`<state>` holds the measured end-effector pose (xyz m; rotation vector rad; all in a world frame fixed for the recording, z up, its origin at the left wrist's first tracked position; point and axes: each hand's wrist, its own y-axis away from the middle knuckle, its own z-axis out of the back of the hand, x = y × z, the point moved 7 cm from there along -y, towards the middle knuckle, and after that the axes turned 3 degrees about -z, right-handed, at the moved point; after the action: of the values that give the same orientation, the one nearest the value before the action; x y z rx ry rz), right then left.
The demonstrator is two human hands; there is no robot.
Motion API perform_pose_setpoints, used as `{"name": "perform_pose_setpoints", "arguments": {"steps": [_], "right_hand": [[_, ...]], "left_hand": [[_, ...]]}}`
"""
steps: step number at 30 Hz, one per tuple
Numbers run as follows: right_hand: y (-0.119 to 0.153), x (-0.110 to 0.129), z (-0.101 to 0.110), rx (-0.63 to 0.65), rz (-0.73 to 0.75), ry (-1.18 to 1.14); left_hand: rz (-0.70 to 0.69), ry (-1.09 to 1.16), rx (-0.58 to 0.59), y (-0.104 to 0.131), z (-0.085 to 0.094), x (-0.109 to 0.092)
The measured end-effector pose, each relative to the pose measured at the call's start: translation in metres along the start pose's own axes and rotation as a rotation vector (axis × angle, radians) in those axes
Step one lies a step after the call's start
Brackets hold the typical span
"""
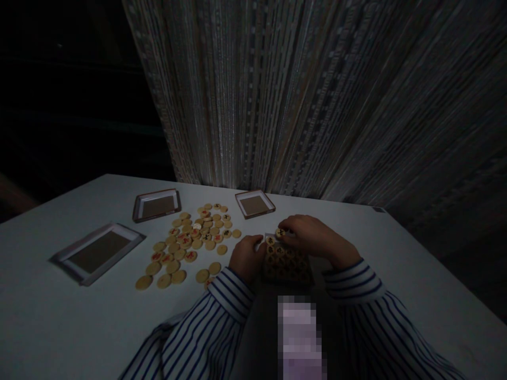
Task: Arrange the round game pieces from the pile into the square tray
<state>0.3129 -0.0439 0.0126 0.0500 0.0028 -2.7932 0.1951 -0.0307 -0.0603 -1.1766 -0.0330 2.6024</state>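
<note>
My right hand (312,237) pinches a round wooden piece (280,232) with a dark character on it, over the far edge of a small box (311,277). Rows of round pieces with dark characters lie in that box. My left hand (247,257) rests against the box's left side, its fingers curled and partly hidden; whether they hold anything is unclear. To the left, many loose round pieces (197,244) are spread on the white table, some with red or black characters, others with no mark showing.
On the white table (99,327) are three shallow trays: one at the left (99,253), one behind it (157,205) and one at the back middle (254,205). A string curtain (245,105) hangs behind the table. A small flat item (378,209) lies at the back right corner.
</note>
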Motion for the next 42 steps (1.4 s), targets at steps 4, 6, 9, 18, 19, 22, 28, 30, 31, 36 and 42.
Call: {"name": "perform_pose_setpoints", "arguments": {"steps": [4,6,9,18,19,22,28,30,31,36,42], "right_hand": [[-0.002,-0.002,-0.006,0.039,-0.024,0.018],[-0.003,-0.002,-0.009,0.044,-0.023,0.039],[-0.004,-0.001,-0.013,0.051,-0.016,0.065],[-0.007,-0.003,-0.022,0.101,-0.041,0.114],[-0.007,-0.003,-0.023,0.108,-0.041,0.121],[-0.007,-0.002,-0.026,0.119,-0.04,0.138],[-0.007,-0.001,-0.029,0.115,-0.049,0.168],[-0.007,-0.001,-0.029,0.112,-0.049,0.173],[-0.007,-0.001,-0.028,0.109,-0.047,0.174],[-0.007,0.0,-0.029,0.12,-0.057,0.172],[-0.006,-0.001,-0.032,0.131,-0.068,0.192]], "left_hand": [[-0.014,-0.027,0.045,0.0,-0.003,0.0],[-0.016,-0.024,0.053,0.0,-0.004,0.0],[-0.029,-0.006,0.064,0.0,-0.005,0.001],[-0.019,0.026,0.058,-0.001,-0.006,0.003],[-0.013,0.027,0.061,-0.001,-0.006,0.003],[-0.003,0.025,0.062,-0.001,-0.005,0.002],[0.009,0.003,0.057,0.0,-0.002,0.0],[0.008,0.005,0.056,0.0,-0.002,0.0],[0.005,0.007,0.055,0.0,-0.002,-0.001],[0.011,0.011,0.051,0.0,-0.002,0.0],[-0.014,0.03,0.046,-0.001,-0.004,0.002]]}}
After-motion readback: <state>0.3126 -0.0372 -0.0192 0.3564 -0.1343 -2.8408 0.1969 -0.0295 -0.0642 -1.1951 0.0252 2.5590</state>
